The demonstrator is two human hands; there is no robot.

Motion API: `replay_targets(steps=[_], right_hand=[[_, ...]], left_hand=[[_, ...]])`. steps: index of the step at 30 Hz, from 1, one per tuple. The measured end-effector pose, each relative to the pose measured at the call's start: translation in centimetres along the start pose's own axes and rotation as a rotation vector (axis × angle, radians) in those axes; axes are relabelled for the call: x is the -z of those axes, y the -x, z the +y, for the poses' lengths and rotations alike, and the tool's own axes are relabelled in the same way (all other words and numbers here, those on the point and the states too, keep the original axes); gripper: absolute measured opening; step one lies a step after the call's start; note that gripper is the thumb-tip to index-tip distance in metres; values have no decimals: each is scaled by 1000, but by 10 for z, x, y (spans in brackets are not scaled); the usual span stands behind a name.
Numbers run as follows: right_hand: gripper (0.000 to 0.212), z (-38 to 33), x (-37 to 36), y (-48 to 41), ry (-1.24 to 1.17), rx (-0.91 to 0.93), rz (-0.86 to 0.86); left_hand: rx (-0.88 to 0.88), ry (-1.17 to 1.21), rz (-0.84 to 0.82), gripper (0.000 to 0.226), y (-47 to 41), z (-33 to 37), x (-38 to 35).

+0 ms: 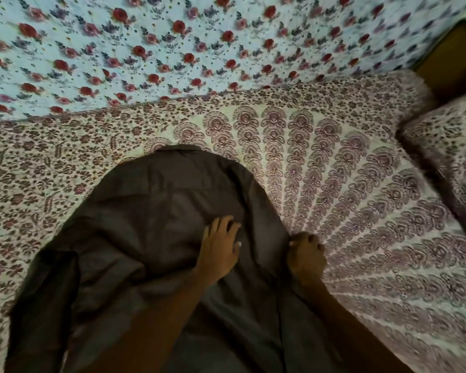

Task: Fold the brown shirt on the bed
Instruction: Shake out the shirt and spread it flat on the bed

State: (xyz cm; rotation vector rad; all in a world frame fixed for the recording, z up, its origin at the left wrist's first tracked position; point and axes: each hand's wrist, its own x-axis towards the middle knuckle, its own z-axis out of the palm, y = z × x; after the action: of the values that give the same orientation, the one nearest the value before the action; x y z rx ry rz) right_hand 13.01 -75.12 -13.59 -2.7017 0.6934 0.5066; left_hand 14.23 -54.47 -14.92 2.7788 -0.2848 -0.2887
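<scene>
I judge the brown shirt [151,211] light and limp; left hand [219,250] presses it flat, right hand [306,255] pinches its right edge.

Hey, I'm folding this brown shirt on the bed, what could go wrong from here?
1. The right hand grips the brown shirt at its right edge; if the left hand pressing the middle slips, the whole shirt may slide instead of folding.
2. The cloth around the sleeve lies rumpled, so creases could get folded in.
</scene>
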Motion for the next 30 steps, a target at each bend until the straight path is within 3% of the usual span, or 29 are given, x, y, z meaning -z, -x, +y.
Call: replay_targets(steps=[5,9,12,16,18,21,24,26,28,30], right_hand=[[26,13,6,-13,-134,-53,-22],[21,18,59,-45,-464,-73,259],[24,13,102,-87,-277,148,359],[47,21,108,-102,-24,351,322],[60,37,96,-95,-10,306,275],[80,66,73,-97,-39,62,99],[48,85,66,-110,-146,-20,10],[25,87,76,-117,-244,-32,115],[20,87,93,-126,-331,-83,289],[18,87,104,-134,-370,-109,359]], left_hand=[[139,-50,-169,61,-23,28,-7],[238,-62,-254,66,-29,43,-7],[310,-62,-307,68,-37,50,-6],[399,-117,-258,57,-53,68,-1],[405,-159,-160,56,-64,78,1],[345,-148,-61,57,-80,87,-3],[293,-30,-184,62,-90,98,-13],[307,-30,-236,66,-94,103,-17],[342,-21,-233,68,-96,107,-18],[353,-3,-232,70,-95,109,-18]])
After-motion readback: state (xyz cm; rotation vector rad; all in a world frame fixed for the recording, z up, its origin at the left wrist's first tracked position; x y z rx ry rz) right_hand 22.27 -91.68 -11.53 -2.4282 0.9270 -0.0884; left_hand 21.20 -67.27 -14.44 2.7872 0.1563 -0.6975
